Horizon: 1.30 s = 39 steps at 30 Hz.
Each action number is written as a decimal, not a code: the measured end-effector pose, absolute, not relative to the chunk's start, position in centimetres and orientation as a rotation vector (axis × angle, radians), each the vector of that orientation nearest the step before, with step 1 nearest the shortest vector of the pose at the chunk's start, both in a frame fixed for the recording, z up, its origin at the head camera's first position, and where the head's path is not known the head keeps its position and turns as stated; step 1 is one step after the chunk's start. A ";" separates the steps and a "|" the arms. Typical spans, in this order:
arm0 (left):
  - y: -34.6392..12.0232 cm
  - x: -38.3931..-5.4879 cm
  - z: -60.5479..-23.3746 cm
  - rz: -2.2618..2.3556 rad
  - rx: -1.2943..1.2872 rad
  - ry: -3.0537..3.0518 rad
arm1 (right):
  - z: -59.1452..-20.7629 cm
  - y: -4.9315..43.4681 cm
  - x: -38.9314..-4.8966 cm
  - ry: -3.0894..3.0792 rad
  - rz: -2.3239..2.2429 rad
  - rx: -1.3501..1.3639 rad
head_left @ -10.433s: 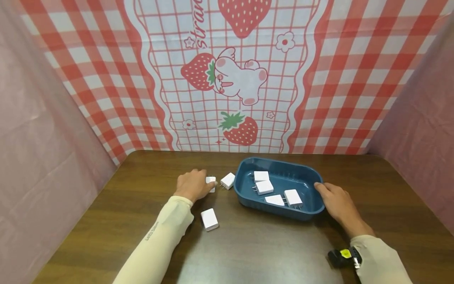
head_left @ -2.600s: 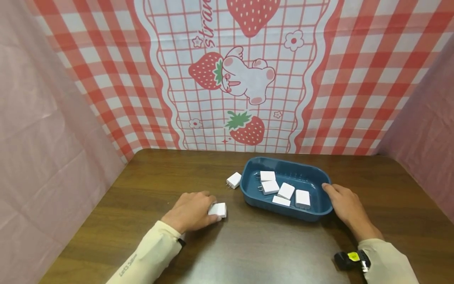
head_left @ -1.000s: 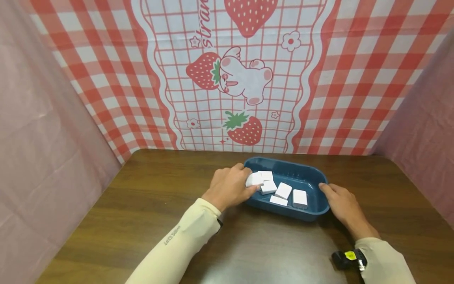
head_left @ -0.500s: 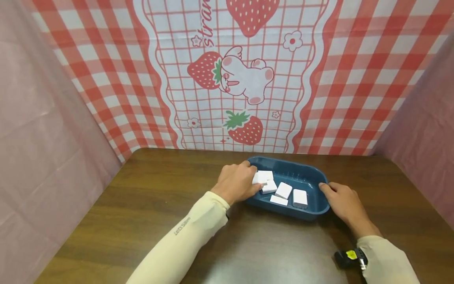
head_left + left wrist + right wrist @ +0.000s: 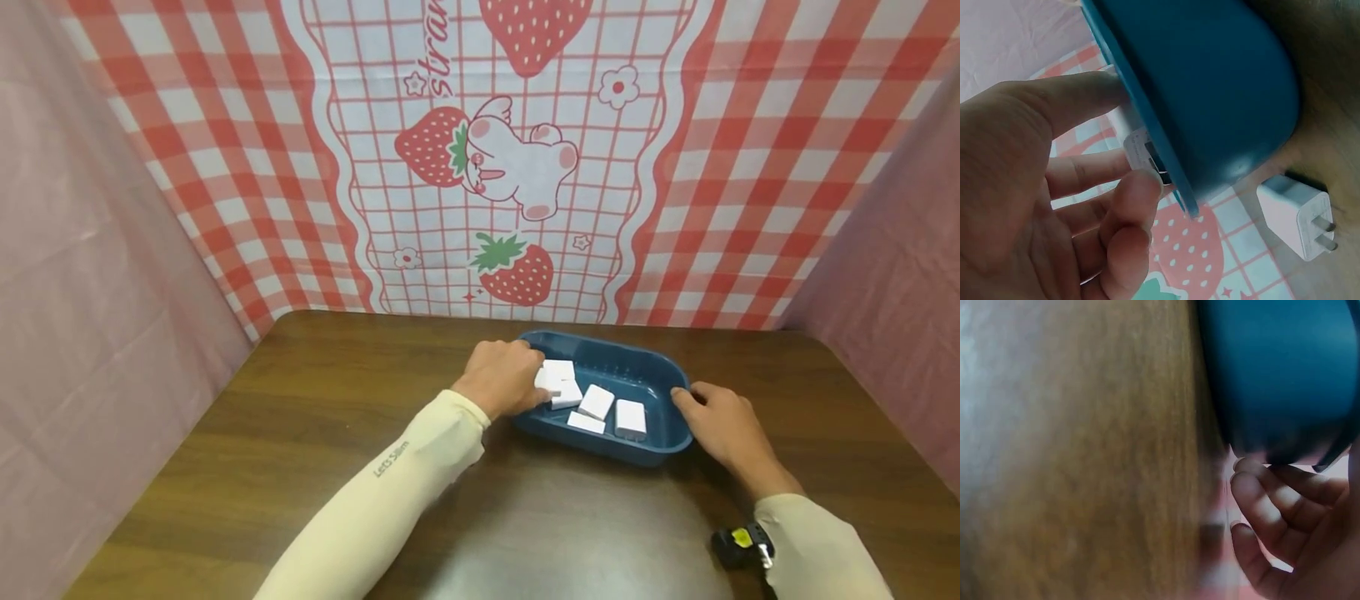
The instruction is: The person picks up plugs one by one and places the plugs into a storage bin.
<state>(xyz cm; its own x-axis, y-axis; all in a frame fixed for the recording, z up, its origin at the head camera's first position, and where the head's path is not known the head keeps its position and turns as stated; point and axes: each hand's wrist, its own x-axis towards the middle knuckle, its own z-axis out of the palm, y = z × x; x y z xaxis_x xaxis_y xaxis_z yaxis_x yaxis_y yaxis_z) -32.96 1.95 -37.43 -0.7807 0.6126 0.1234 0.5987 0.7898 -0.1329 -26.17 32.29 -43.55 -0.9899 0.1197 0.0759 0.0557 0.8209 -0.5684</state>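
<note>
My left hand is at the left end of a blue plastic basin, pinching a white wall charger just inside the rim. Dark ports show on that charger's end in the left wrist view. Several more white chargers lie in the basin. Another charger, its two metal prongs showing, lies on the table outside the basin; in the head view my left hand seems to hide it. My right hand grips the basin's right rim, thumb over the edge, fingers behind the outer wall.
The basin stands on a brown wooden table near its back edge. Behind hangs a red-and-white checked strawberry cloth, with pink curtains at both sides. A black device is strapped to the right wrist.
Chargers that lay on the table earlier are in the basin. My left hand has carried one from the table to over the basin's left end. The right hand keeps its grip on the rim.
</note>
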 end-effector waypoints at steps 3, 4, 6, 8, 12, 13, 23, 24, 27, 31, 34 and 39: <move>1.9 -33.2 -37.3 0.108 -0.959 -2.846 | -43.5 32.3 -26.2 -2.890 0.899 -0.148; 2.0 -33.3 -37.3 0.095 -0.965 -2.841 | -43.5 32.4 -26.2 -2.890 0.896 -0.152; 2.0 -33.3 -37.2 0.073 -0.980 -2.818 | -43.4 32.6 -26.1 -2.893 0.893 -0.159; 1.9 -33.3 -37.0 0.043 -0.991 -2.793 | -43.4 32.8 -26.0 -2.900 0.896 -0.167; 1.0 -33.7 -36.5 -0.018 -0.996 -2.752 | -43.2 33.0 -25.9 -2.906 0.898 -0.168; 0.7 -33.9 -36.3 -0.038 -0.986 -2.748 | -43.2 33.0 -26.0 -2.906 0.896 -0.164; -4.0 -36.1 -35.4 -0.099 -0.820 -2.773 | -43.7 32.8 -25.8 -2.894 0.901 -0.157; -4.3 -36.3 -35.6 -0.093 -0.809 -2.799 | -43.7 32.8 -25.8 -2.894 0.903 -0.162; -4.9 -36.8 -36.3 -0.078 -0.794 -2.876 | -43.5 32.8 -25.8 -2.904 0.911 -0.167; -5.1 -37.3 -37.1 -0.034 -0.796 -2.952 | -43.4 32.6 -26.0 -2.905 0.899 -0.148; -5.0 -37.6 -37.6 -0.017 -0.794 -2.992 | -43.5 32.5 -26.1 -2.904 0.892 -0.131; -5.0 -37.5 -38.4 0.013 -0.779 -3.036 | -43.9 32.3 -26.3 -2.902 0.897 -0.123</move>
<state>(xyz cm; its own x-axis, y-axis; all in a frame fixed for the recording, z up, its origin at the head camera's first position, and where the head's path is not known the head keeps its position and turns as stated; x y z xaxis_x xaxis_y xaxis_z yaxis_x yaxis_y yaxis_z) -37.49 -5.00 -38.39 -0.8765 0.4813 0.0051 0.4812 0.8765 -0.0096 -26.27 32.29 -43.85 -0.9916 0.1068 0.0729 0.0471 0.8230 -0.5661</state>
